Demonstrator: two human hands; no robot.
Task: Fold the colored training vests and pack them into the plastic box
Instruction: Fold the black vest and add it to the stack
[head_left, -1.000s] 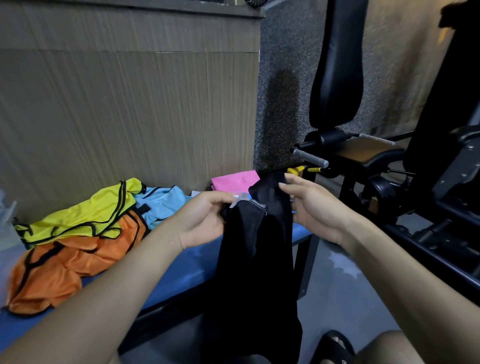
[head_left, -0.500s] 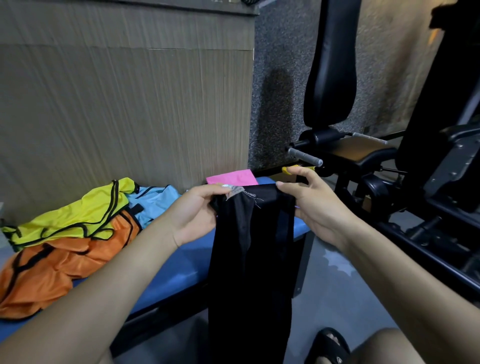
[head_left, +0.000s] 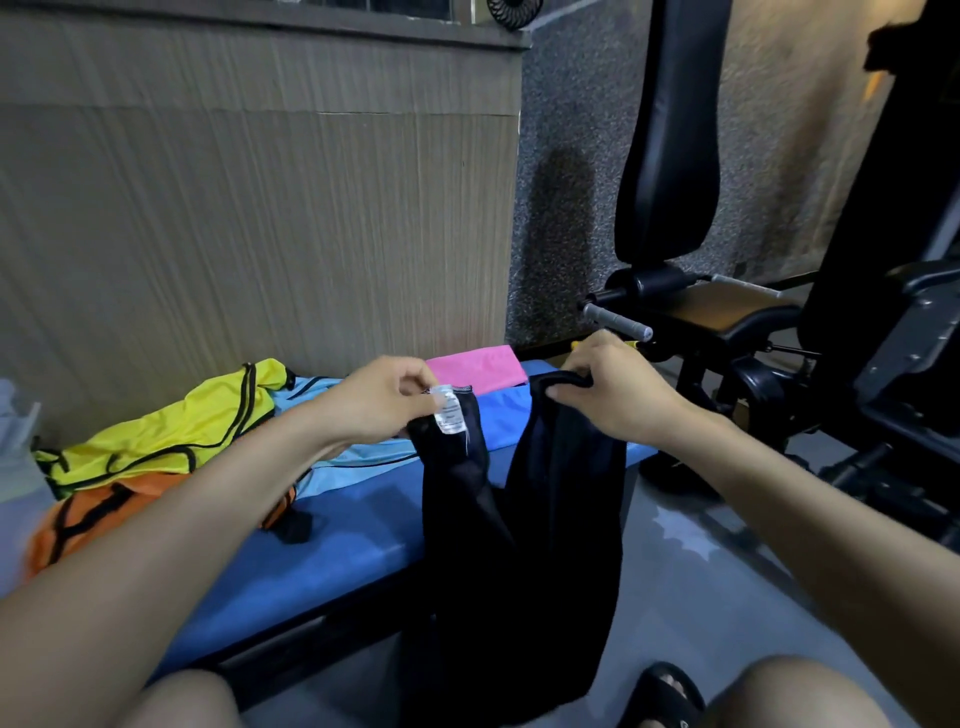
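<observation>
A black vest (head_left: 524, 540) hangs in front of the blue bench (head_left: 358, 540), held up by both hands at its top. My left hand (head_left: 384, 402) pinches one shoulder strap by the white label. My right hand (head_left: 608, 395) grips the other strap, and the two straps are spread apart. On the bench to the left lie a yellow vest (head_left: 171, 431), an orange vest (head_left: 104, 519) under it and a light blue vest (head_left: 337, 462). A folded pink vest (head_left: 475, 366) rests at the bench's far end. The plastic box is not clearly in view.
A wood-panelled wall (head_left: 260, 208) rises behind the bench. A black gym machine (head_left: 727, 312) with a padded seat and metal handle stands to the right. My knees and a black sandal (head_left: 665, 696) show at the bottom over the grey floor.
My hands have moved apart, spreading the two top straps of the black vest, which were held together before. The white label now hangs in plain view by my left hand.
</observation>
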